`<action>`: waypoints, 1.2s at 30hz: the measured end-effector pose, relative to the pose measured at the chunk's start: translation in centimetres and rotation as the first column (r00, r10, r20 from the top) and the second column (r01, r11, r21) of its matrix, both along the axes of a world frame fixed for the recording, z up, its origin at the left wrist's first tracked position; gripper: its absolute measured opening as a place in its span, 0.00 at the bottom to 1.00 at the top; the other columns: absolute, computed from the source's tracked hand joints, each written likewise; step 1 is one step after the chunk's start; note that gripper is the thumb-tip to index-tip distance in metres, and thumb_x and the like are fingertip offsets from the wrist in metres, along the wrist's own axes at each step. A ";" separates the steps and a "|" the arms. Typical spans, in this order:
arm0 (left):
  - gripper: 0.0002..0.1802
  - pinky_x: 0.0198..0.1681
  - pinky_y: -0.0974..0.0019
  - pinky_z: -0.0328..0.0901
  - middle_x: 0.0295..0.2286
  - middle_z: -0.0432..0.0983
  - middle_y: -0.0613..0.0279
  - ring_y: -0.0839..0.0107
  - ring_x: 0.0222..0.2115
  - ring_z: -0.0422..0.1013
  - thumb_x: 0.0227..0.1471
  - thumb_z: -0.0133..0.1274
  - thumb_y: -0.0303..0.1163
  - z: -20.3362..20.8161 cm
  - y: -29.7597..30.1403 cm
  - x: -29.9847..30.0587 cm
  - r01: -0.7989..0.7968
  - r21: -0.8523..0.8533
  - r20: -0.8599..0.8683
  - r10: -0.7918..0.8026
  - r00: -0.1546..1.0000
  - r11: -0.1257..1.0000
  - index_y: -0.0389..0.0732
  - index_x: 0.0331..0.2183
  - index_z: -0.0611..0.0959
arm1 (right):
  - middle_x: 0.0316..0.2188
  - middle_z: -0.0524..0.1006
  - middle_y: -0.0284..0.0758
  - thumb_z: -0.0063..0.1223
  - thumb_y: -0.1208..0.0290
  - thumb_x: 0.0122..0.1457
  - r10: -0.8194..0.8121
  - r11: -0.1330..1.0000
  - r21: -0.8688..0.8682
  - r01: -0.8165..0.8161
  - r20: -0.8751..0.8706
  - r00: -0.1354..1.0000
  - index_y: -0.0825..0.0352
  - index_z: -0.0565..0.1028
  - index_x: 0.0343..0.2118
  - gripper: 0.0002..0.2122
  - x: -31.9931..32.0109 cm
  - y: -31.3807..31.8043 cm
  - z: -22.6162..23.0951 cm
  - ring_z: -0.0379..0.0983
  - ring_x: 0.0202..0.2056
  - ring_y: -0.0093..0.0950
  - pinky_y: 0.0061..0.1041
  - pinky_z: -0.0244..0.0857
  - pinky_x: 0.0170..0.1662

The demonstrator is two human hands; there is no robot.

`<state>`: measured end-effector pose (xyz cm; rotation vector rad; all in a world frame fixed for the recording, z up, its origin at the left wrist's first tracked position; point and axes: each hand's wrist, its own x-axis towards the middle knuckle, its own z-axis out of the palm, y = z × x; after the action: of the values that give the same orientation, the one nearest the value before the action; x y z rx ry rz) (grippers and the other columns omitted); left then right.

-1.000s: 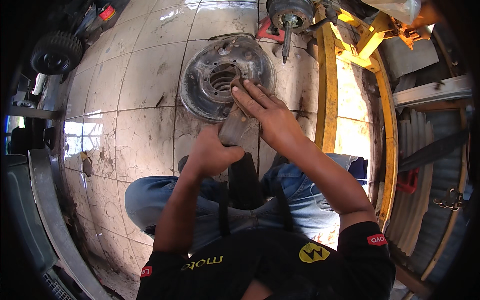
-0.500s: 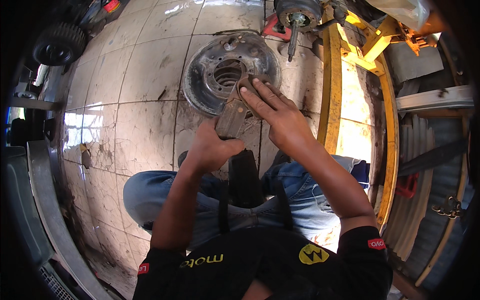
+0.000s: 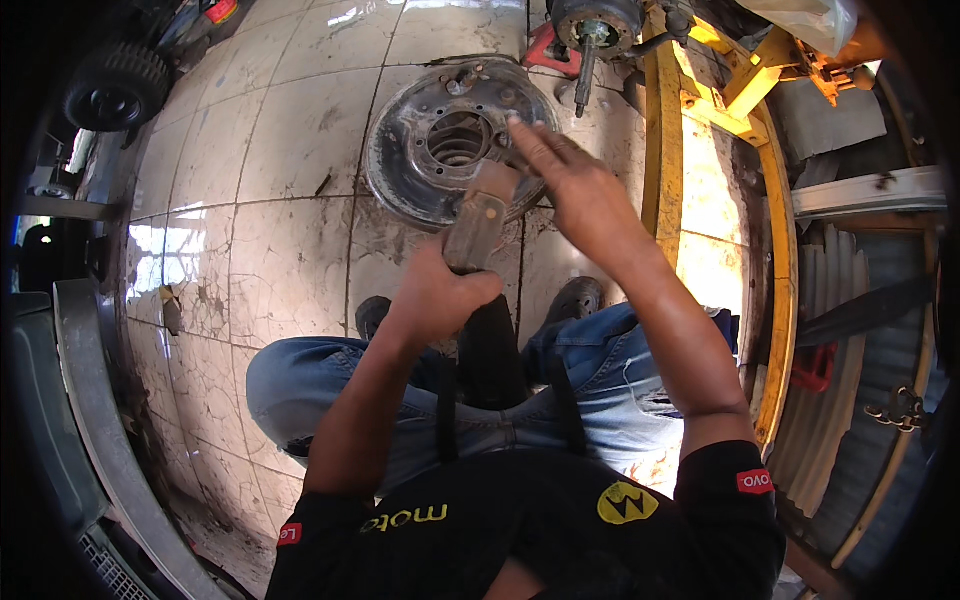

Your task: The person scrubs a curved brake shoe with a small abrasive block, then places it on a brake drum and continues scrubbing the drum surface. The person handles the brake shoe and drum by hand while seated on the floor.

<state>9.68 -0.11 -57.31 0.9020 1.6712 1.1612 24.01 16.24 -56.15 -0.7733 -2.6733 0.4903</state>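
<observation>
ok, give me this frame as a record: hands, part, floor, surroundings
left hand: closed around the near end of the brown piece
right hand: fingers extended near the piece's far end; whether it grips anything is unclear
round plate: on the floor, beyond the left hand, large central opening
floor: pale tiles, cracked in places
right side: yellow frame
upper left: tire

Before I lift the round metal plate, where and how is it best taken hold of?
I would take the round metal plate by its outer rim, coming from the person's left: there the curved edge shows uncovered, while the right grip overlaps the right edge in this view.
</observation>
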 end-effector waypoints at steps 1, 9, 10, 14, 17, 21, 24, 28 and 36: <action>0.19 0.29 0.70 0.65 0.24 0.73 0.66 0.76 0.24 0.69 0.39 0.56 0.25 -0.1 0.2 -0.3 -0.060 -0.005 0.106 0.060 0.993 0.998 0.33 0.38 0.80 | 0.61 0.65 0.46 0.44 0.87 0.48 -0.063 0.996 -0.057 0.063 0.003 0.998 0.52 0.58 0.65 0.39 0.1 0.7 0.4 0.63 0.60 0.46 0.43 0.63 0.58; 0.17 0.31 0.70 0.65 0.25 0.74 0.67 0.77 0.26 0.68 0.39 0.57 0.26 0.0 0.2 -0.8 -0.014 -0.024 0.092 0.016 0.996 1.000 0.33 0.37 0.81 | 0.64 0.61 0.34 0.45 0.84 0.51 0.119 0.970 0.216 -0.115 -0.004 0.993 0.50 0.60 0.64 0.35 -0.8 -2.1 -1.4 0.58 0.64 0.39 0.48 0.47 0.66; 0.16 0.29 0.70 0.64 0.24 0.73 0.68 0.78 0.24 0.67 0.40 0.55 0.25 0.0 0.1 -0.7 0.015 -0.004 0.036 -0.015 0.999 1.000 0.33 0.36 0.81 | 0.64 0.61 0.33 0.45 0.84 0.52 0.072 0.983 0.169 -0.071 -0.002 0.997 0.50 0.61 0.64 0.35 -0.6 -1.6 -1.7 0.58 0.64 0.39 0.48 0.48 0.66; 0.17 0.30 0.69 0.65 0.24 0.74 0.67 0.77 0.24 0.67 0.38 0.57 0.26 0.0 0.2 -0.8 -0.001 -0.011 -0.085 0.000 0.996 1.000 0.32 0.35 0.80 | 0.64 0.62 0.32 0.46 0.83 0.51 0.068 0.989 0.134 -0.064 -0.026 0.997 0.50 0.61 0.64 0.35 -0.5 -2.2 -0.9 0.59 0.63 0.40 0.49 0.50 0.65; 0.20 0.33 0.64 0.67 0.26 0.76 0.57 0.67 0.27 0.71 0.36 0.58 0.29 -0.2 0.3 -0.8 0.019 -0.027 -0.155 -0.023 0.988 0.999 0.31 0.36 0.80 | 0.63 0.63 0.33 0.49 0.84 0.49 0.072 0.981 0.179 -0.078 0.040 0.997 0.49 0.61 0.64 0.36 -0.6 -2.8 -1.4 0.59 0.63 0.42 0.50 0.53 0.63; 0.26 0.39 0.56 0.68 0.29 0.78 0.40 0.46 0.34 0.75 0.34 0.58 0.34 -0.3 0.3 -1.0 0.051 -0.090 -0.265 -0.073 0.961 0.995 0.30 0.39 0.79 | 0.64 0.62 0.33 0.47 0.83 0.52 -0.036 0.999 -0.017 0.035 -0.054 0.998 0.46 0.62 0.63 0.35 -0.1 -2.0 -0.7 0.57 0.64 0.42 0.53 0.53 0.63; 0.24 0.36 0.59 0.68 0.26 0.78 0.46 0.56 0.30 0.75 0.35 0.58 0.32 -0.6 0.5 -0.7 0.058 0.003 -0.286 -0.055 0.957 0.998 0.31 0.37 0.79 | 0.65 0.61 0.33 0.48 0.83 0.52 0.170 0.967 0.188 -0.172 0.022 0.985 0.46 0.62 0.63 0.35 -0.7 -3.5 -0.1 0.56 0.64 0.43 0.55 0.53 0.61; 0.25 0.39 0.58 0.69 0.30 0.79 0.44 0.54 0.33 0.77 0.36 0.58 0.31 -0.3 0.5 -0.4 0.085 -0.161 -0.374 -0.141 0.917 0.983 0.33 0.41 0.79 | 0.64 0.61 0.31 0.48 0.80 0.53 -0.006 0.992 0.128 -0.009 0.116 0.993 0.42 0.62 0.63 0.34 -0.3 -1.8 -1.3 0.56 0.64 0.44 0.57 0.51 0.62; 0.30 0.45 0.52 0.68 0.38 0.77 0.41 0.44 0.41 0.73 0.36 0.62 0.32 -0.9 0.3 -0.5 0.100 -0.276 -0.673 -0.266 0.690 0.956 0.36 0.46 0.78 | 0.63 0.64 0.33 0.47 0.82 0.51 -0.076 0.975 0.222 0.019 0.252 0.965 0.43 0.70 0.57 0.31 0.1 -2.2 -1.3 0.59 0.62 0.46 0.54 0.54 0.61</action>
<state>9.16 0.22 -58.17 1.4522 2.1902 0.4694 24.15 14.06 -57.42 -0.8864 -2.8737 0.0825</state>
